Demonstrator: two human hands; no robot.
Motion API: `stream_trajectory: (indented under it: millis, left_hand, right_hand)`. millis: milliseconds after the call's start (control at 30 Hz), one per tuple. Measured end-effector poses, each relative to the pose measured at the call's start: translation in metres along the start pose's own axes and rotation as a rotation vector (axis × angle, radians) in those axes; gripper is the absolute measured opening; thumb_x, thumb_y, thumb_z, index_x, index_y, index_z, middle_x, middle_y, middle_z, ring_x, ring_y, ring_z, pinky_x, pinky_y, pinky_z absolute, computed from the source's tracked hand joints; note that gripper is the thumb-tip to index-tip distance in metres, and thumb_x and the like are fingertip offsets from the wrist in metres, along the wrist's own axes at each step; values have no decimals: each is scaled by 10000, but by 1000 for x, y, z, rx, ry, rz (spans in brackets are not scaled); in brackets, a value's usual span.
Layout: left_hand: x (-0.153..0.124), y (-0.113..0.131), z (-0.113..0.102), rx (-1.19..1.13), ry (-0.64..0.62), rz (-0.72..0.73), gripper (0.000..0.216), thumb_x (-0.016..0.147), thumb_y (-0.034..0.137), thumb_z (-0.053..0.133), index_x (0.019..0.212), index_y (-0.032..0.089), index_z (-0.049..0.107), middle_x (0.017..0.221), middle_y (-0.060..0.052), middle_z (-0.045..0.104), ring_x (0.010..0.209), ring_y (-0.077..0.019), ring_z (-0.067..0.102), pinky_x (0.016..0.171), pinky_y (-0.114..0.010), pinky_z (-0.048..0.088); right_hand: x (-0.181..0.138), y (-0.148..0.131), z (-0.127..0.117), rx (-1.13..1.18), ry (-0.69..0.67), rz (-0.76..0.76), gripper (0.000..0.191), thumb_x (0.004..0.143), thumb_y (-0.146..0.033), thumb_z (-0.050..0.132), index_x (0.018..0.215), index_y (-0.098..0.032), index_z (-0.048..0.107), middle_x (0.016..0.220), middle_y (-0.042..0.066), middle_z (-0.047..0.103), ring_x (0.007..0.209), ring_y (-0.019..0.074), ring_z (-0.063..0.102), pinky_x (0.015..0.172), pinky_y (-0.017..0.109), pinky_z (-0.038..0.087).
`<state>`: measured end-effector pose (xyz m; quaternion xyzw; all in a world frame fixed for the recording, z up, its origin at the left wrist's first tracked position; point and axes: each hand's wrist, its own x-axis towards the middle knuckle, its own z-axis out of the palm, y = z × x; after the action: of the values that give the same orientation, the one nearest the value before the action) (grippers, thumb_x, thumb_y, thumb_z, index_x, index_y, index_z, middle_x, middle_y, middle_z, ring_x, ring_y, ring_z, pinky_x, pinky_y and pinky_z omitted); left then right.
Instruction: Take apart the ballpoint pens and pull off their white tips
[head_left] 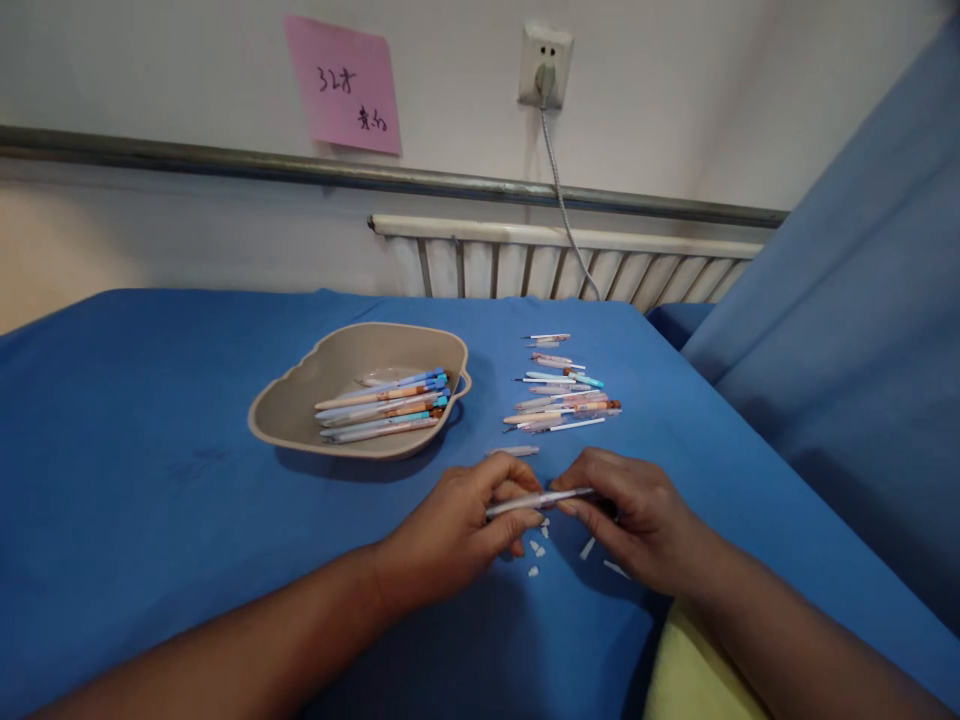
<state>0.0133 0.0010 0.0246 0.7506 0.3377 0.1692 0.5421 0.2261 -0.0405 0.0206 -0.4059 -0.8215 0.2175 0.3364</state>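
At lower centre, the left hand (457,525) and right hand (637,515) pinch a pen (536,500) between closed fingertips, below the tray (300,400).

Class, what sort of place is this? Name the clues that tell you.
Probably an indoor room used as a simple workstation: a blue-clothed table against a wall, a radiator below a wall socket, and a tray of pens.

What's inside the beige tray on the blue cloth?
Several pens lie side by side in the tray, blue ends toward the right. The tray floor beneath them is covered.
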Motion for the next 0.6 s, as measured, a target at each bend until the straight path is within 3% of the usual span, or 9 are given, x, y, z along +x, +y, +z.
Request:
stream_trajectory:
  millis: [233, 400, 600]
  left_hand:
    - [5, 2, -6, -474, -182, -117, 273, 876, 351, 518, 1070, 170, 453, 1058, -130, 663, 662, -155, 665, 479, -207, 415]
    - [5, 0, -12, -741, -312, -257, 369, 806, 308, 637, 1098, 151, 476, 1107, -179, 648, 744, -208, 695, 547, -245, 478]
    - [5, -6, -13, -829, -291, -343, 453, 727, 321, 737, 1075, 152, 501, 1082, -155, 662, 769, -198, 699, 653, -271, 516]
  right_hand:
    - [0, -1, -3, 67, -25, 25, 109, 892, -162, 518, 912, -208, 614, 798, 17, 635, 724, 125, 576, 644, 238, 419]
    - [0, 1, 0, 141, -63, 110, 89, 880, -213, 557, 912, -208, 640, 797, 10, 654, 732, 124, 596, 658, 232, 436]
    - [2, 4, 4, 166, -57, 173, 104, 873, -255, 566, 882, -199, 653, 773, 14, 666, 706, 131, 603, 645, 239, 443]
